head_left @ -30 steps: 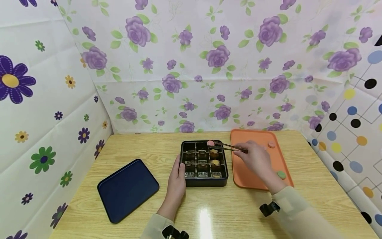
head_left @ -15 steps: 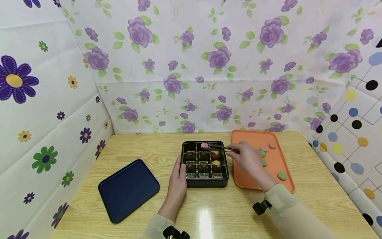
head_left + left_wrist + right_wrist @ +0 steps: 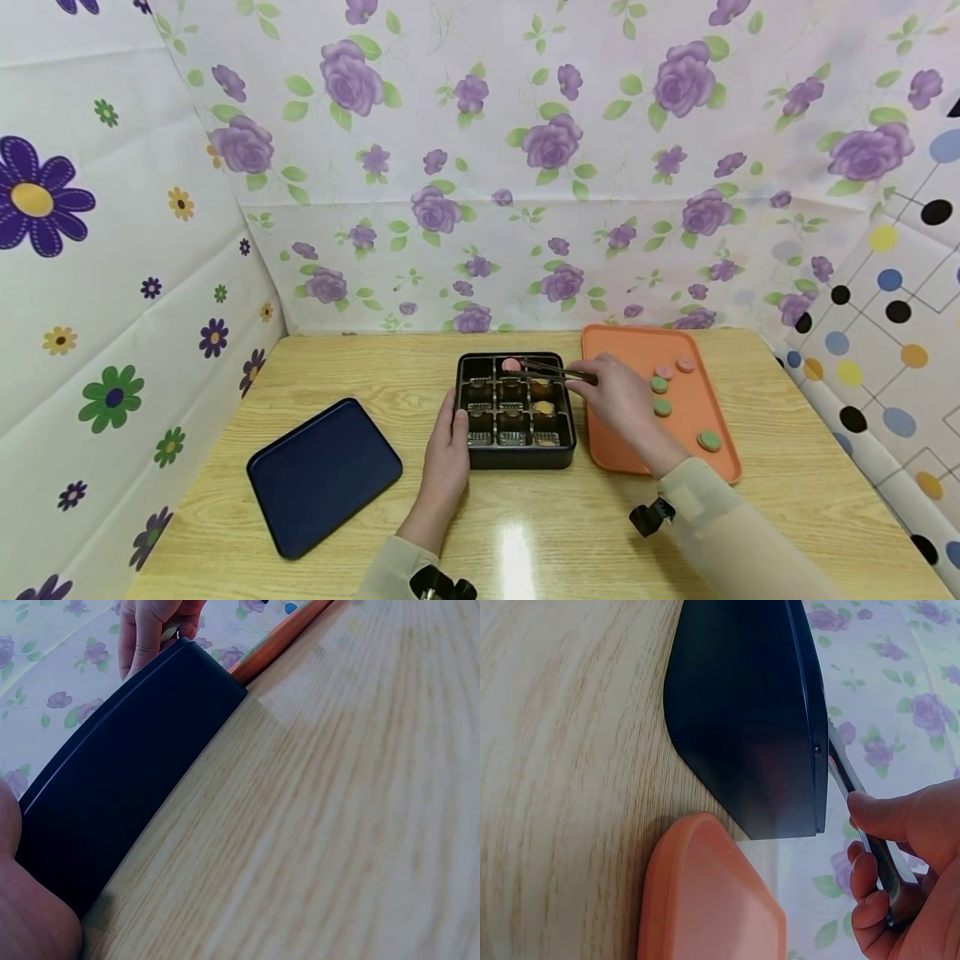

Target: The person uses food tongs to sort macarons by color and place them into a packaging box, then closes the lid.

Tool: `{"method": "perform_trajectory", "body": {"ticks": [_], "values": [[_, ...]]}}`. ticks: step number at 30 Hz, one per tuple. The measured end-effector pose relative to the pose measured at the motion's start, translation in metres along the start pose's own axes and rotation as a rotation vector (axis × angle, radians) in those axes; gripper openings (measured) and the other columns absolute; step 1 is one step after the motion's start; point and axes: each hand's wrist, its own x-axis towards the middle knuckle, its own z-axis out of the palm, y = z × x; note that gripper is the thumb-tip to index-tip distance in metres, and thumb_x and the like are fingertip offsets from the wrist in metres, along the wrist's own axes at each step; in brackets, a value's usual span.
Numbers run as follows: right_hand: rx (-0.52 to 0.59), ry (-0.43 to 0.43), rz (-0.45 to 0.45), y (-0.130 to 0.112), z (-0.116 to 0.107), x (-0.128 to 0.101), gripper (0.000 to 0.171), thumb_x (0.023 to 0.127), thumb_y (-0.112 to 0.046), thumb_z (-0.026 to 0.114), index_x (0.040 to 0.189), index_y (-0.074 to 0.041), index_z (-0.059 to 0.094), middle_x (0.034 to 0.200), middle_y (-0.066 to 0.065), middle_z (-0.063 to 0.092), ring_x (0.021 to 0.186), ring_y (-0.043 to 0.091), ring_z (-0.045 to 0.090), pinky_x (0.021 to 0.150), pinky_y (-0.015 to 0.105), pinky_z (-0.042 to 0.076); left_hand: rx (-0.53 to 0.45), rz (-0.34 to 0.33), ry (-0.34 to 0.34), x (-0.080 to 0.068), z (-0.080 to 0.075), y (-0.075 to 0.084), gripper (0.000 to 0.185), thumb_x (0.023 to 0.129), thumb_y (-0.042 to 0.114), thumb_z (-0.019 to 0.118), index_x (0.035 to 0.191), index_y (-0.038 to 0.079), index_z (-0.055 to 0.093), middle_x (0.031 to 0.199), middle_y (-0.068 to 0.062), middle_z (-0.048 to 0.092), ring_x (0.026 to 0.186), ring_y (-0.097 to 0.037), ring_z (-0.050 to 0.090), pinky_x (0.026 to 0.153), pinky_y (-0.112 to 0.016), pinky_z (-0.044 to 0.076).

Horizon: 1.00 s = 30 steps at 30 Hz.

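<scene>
Black box [image 3: 521, 459], pink discs [image 3: 512, 365], green discs [image 3: 709, 441], orange tray [image 3: 618, 452], navy tray [image 3: 322, 479], purple-rose-patterned white backdrop [image 3: 487, 292], wood-grained tabletop [image 3: 570, 533]

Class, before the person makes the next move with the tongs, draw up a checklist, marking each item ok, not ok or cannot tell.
1. Box standing flat on the table: ok.
2. Left hand steadying the box: ok, it rests against the left side.
3. Tongs held in the right hand: ok.
4. Pink piece lined up with a compartment: ok, back row, middle column.
5. Pink piece released and seated: cannot tell; the tips are right beside it.
6. Tongs clear of the box: not ok, they reach over the back row.
</scene>
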Motion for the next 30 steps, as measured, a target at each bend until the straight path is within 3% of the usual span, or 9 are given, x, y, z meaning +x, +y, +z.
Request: {"method": "perform_trajectory", "body": {"ticks": [30], "values": [[0.001,-0.004,0.023,-0.0012,-0.0002,-0.003,0.036,0.103,-0.033,0.084,0.136,-0.018,0.081,0.107,0.009,0.07,0.059,0.018,0.051,0.049,0.036,0.039,0.011,-0.009,0.006,-0.0004,0.0005,0.0035,0.06,0.123,0.037,0.04,0.179,0.021,0.024,0.181,-0.007,0.026,0.165,-0.035,0.026,0.131,-0.063,0.024]]}}
